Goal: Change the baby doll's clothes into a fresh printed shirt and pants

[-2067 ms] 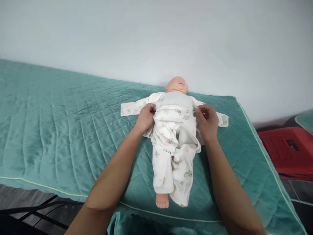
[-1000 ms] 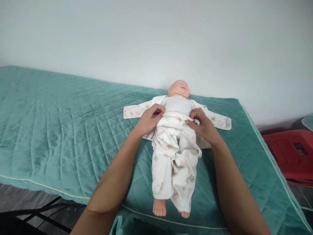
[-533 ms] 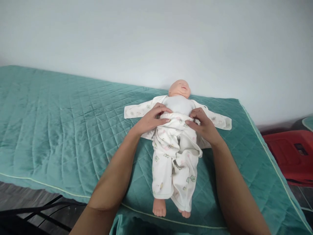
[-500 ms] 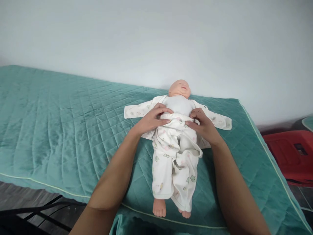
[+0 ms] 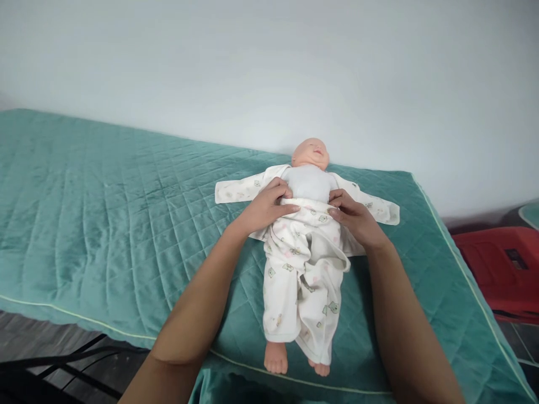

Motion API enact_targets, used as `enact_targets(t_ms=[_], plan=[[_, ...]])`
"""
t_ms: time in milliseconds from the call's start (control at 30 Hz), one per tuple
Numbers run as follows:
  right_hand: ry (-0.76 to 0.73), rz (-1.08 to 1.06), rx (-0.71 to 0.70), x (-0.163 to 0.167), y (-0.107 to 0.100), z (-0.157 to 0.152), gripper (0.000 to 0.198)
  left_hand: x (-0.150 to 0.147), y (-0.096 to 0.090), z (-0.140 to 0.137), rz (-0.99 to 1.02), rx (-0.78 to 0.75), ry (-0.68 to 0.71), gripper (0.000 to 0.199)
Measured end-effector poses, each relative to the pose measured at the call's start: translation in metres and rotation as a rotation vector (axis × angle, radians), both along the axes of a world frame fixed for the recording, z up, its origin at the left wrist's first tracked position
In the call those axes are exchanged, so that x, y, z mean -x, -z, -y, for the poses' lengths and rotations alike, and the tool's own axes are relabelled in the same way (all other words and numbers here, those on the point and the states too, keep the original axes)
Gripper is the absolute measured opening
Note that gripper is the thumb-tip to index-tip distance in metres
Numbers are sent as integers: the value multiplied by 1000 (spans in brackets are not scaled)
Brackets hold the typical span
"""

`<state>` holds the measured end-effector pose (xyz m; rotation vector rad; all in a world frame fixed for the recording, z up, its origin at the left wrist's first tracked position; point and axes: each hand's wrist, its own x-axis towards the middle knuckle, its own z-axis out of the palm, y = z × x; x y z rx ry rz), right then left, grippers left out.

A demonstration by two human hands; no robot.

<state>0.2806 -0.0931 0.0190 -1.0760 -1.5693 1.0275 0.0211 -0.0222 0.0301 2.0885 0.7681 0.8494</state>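
Above one green quilted cover [image 5: 126, 224], one left hand [image 5: 269, 206] pinches one pair of printed trousers [image 5: 286, 264] by the waistband [image 5: 310, 204]; one doll [image 5: 309, 182] (two feet [image 5: 275, 358] showing) lies there face up; one right hand [image 5: 354, 217] pinches opposite; farther right, one red object [image 5: 492, 269].

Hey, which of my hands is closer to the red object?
Right. Your right hand is at the waistband, on the side toward the red object; your left hand is at the waistband's opposite side, farther away.
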Motion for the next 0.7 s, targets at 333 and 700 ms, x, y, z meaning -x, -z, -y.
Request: enact_targets(t_ms=[333, 700], plan=[[328, 243, -59, 8, 5, -20, 21, -10, -4, -11, -181, -129, -201, 27], [423, 236, -16, 15, 3, -62, 24, -21, 11, -57, -19, 108, -234, 31]])
